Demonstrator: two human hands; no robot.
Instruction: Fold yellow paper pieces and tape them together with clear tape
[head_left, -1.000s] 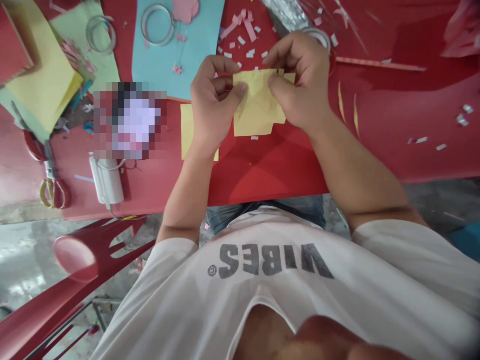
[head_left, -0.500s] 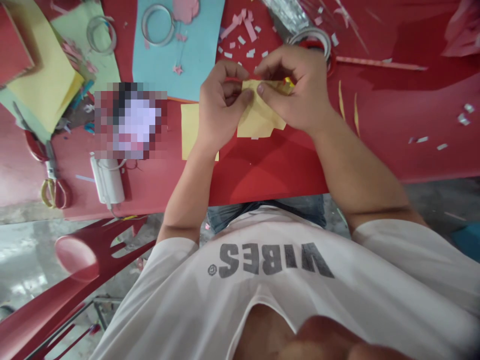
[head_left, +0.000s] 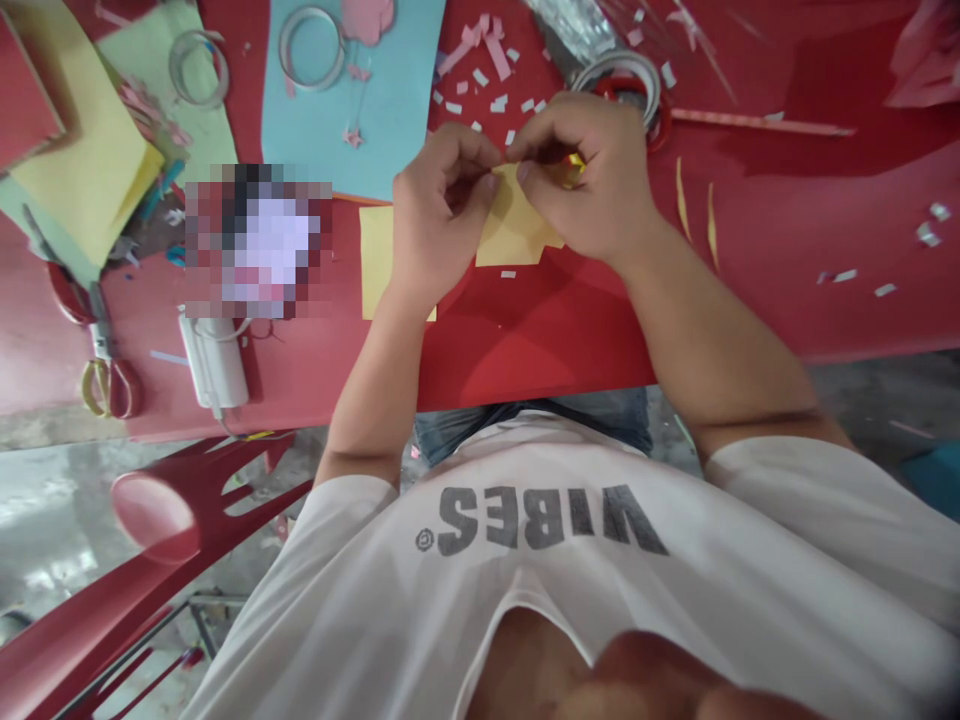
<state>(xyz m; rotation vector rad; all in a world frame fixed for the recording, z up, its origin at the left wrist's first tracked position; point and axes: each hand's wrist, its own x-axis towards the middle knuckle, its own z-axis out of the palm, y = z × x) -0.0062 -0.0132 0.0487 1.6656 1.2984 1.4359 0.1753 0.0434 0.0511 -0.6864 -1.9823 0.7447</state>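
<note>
Both hands pinch the top edge of a small sheet of yellow paper (head_left: 514, 225) above the red table (head_left: 525, 345). My left hand (head_left: 446, 215) grips it between thumb and fingers at its upper left. On the upper right, my right hand (head_left: 600, 175) pinches the same edge, thumb in front, and covers part of the sheet. The paper's lower right edge is stepped and uneven. Something shiny and yellow (head_left: 576, 168) shows between my right thumb and fingers; I cannot make out what it is. A second yellow paper piece (head_left: 376, 262) lies partly under my left wrist.
Tape rolls (head_left: 311, 48) rest on blue paper (head_left: 337, 165) and around it. Scissors (head_left: 101, 345) and a white device (head_left: 215, 365) lie at left, beside a blurred patch. A pink pencil (head_left: 757, 122) and thin yellow strips (head_left: 712, 228) lie at right. White scraps (head_left: 499, 104) are scattered beyond my hands.
The yellow paper has tilted and risen slightly at its lower edge, uncovering a white scrap on the table. My fingertips have shifted a little along its top edge, and both hands still pinch it.
</note>
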